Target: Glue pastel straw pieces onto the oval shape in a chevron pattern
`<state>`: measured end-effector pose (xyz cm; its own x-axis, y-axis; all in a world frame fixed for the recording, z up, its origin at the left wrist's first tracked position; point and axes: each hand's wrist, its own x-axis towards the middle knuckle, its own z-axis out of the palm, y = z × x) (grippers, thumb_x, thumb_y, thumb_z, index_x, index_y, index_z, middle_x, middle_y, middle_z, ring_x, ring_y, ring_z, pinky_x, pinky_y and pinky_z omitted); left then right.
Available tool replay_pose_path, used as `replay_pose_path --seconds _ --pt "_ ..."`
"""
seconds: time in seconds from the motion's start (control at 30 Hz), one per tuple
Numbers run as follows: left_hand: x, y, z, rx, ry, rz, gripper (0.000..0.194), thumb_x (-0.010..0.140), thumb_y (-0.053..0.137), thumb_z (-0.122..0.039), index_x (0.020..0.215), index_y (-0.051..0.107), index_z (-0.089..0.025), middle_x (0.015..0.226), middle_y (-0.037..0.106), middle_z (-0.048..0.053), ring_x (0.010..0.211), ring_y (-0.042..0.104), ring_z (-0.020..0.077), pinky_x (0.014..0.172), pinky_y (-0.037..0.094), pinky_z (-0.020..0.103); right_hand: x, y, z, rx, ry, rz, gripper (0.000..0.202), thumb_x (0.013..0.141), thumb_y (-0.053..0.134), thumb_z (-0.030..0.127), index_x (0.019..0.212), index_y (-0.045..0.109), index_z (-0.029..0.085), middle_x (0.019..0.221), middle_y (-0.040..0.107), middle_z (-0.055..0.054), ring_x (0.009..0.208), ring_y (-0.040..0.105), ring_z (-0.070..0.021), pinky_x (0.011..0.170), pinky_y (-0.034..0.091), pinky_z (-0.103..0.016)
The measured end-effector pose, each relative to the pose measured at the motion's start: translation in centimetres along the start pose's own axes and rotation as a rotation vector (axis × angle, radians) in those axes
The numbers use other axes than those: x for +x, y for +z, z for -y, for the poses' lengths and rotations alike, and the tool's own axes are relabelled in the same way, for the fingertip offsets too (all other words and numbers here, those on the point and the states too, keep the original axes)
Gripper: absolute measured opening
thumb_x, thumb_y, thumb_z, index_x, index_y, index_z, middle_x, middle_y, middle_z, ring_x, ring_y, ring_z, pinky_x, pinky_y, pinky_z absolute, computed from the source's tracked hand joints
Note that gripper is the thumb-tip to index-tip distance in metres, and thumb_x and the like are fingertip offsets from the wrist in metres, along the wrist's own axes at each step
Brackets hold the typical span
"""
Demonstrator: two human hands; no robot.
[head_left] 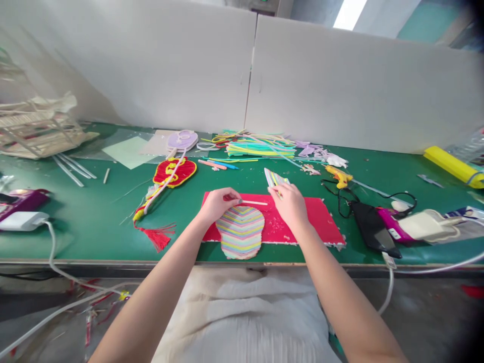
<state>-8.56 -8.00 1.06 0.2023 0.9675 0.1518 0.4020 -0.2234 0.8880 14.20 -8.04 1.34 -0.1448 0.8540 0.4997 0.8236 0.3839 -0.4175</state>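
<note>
A striped pastel piece (242,232) with a rounded outline lies over the left part of a red board (313,222), its lower end past the board's front edge. My left hand (223,203) is at the top left of this piece, fingers pinched together; what they hold, if anything, is too small to name. A thin pale strip (255,203) lies on the board just right of those fingertips. My right hand (289,201) grips a smaller striped piece (274,177) with a pointed corner, above the board's back edge.
Behind the board are a bundle of coloured strips (260,148) and pens (217,165). To the left lies a red and yellow ornament (176,172) with a tassel (159,237). On the right are a yellow glue gun (339,176), a black pouch (372,229) and plugs with cables.
</note>
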Motion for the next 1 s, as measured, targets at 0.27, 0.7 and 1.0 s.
replay_pose_path --seconds 0.27,0.7,1.0 --pt "0.0 0.3 0.8 0.003 0.042 0.023 0.013 0.072 0.064 -0.030 0.077 0.067 -0.019 0.081 0.071 0.003 0.077 0.064 0.0180 0.074 0.049 0.028 -0.3 3.0 2.5 0.517 -0.060 0.211 0.015 0.082 0.064 0.037 0.083 0.071 0.024 0.083 0.067 -0.002 0.081 0.063 -0.0170 0.077 0.047 -0.029" --pt "-0.1 -0.1 0.8 0.234 0.123 0.067 0.011 0.074 0.062 -0.026 0.079 0.069 -0.019 0.083 0.071 0.002 0.079 0.063 0.0177 0.074 0.046 0.027 -0.2 4.1 0.7 0.512 -0.159 0.174 0.015 0.082 0.065 0.036 0.083 0.072 0.023 0.081 0.063 -0.003 0.080 0.060 -0.0167 0.075 0.048 -0.030" --pt "-0.2 -0.1 0.8 0.269 0.199 0.052 0.008 0.076 0.061 -0.024 0.076 0.067 -0.020 0.081 0.071 0.000 0.079 0.062 0.0166 0.075 0.045 0.026 -0.3 3.9 1.0 0.511 -0.159 0.185 0.010 0.078 0.070 0.030 0.086 0.074 0.024 0.079 0.062 -0.001 0.080 0.060 -0.0154 0.072 0.048 -0.027"
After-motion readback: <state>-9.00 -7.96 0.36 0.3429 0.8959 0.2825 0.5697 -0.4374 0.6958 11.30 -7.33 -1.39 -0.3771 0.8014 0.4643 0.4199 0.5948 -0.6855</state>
